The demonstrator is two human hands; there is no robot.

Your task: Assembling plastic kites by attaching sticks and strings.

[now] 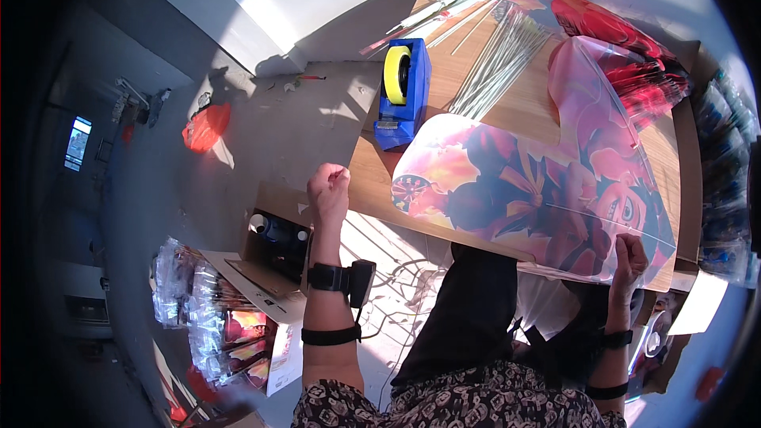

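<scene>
My left hand (329, 192) is closed in the air just off the table's left edge, near a blue tape dispenser (416, 87) with a yellow-cored roll. Whatever its fingertips may pinch is too small to make out. Across the table's near side lies a large printed sheet (507, 182) in pink, orange and dark tones with a cartoon figure. One thin rod (632, 133) runs lengthwise over its right part; another thin rod (583, 212) lies crosswise. My right hand (630, 260) is closed at the sheet's near right corner, beside the crosswise rod; its grip is hidden.
Loose pale sticks (503, 59) lie on the wooden table (369, 182), with red packaged prints (634, 71) at the far right. At lower left stand an open carton (273, 250) and plastic-wrapped packs (210, 321). A red bag (208, 127) and loose cables (396, 273) lie on the floor.
</scene>
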